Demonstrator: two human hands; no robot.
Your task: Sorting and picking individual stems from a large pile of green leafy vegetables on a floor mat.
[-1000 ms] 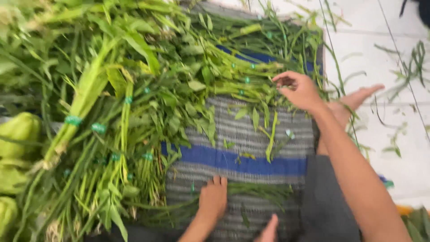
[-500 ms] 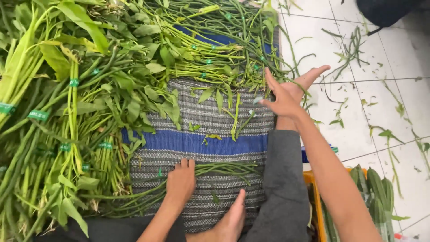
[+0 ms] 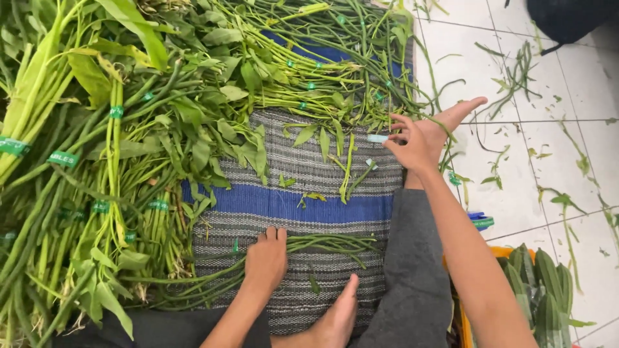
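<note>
I sit on a grey and blue striped mat point(image 3: 303, 203). My left hand point(image 3: 265, 258) lies flat on it, fingers over a thin bunch of long green beans point(image 3: 329, 243), not gripping them. My right hand point(image 3: 412, 143) is at the mat's right edge, fingertips pinched on a small pale blue strip point(image 3: 377, 138). Loose leaves and short stems point(image 3: 342, 158) lie just left of that hand. Behind it is my bare foot point(image 3: 461, 111); my other foot point(image 3: 335, 319) rests near the left hand.
Banded bundles of leafy green stalks point(image 3: 116, 161) cover the left side, and long beans point(image 3: 335, 58) fill the top. White floor tiles point(image 3: 516, 174) on the right carry scattered trimmings. An orange crate point(image 3: 500, 252) of green vegetables sits at the lower right.
My right hand has come down from the bean pile to the mat's right edge and closed its fingertips on the pale strip. My left hand stays flat on the mat.
</note>
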